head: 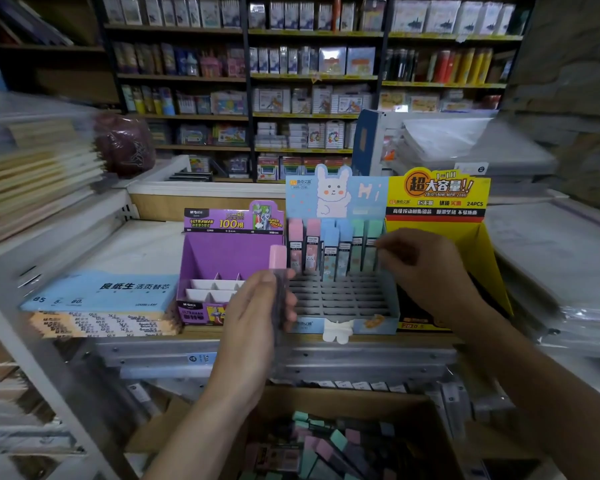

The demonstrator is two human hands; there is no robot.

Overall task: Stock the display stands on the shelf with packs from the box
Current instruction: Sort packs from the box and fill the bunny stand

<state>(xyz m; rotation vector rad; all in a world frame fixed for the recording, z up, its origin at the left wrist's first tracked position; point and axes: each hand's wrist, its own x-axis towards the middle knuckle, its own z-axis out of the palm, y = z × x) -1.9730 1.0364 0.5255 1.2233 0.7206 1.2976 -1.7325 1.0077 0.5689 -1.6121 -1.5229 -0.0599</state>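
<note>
1. Left hand (257,306) is wrapped around a slim dark pack with a pink cap (278,271), held upright in front of the stands.
2. Right hand (420,268) pinches the green-capped pack (373,244) at the right end of the back row in the pale blue cardboard bunny display stand (340,258).
3. The open brown cardboard box (326,441) full of packs sits below the shelf.
4. Purple cardboard stand (229,265) on the left looks pretty much empty, yellow one (440,216) on the right.

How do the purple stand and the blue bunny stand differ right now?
The purple stand is shorter and its white compartments look empty; the blue bunny stand is taller and has a back row of pink, blue and green packs. The purple stand has few large slots; the bunny stand has a grid of many small ones. Both are cardboard and sit side by side on the shelf.
</note>
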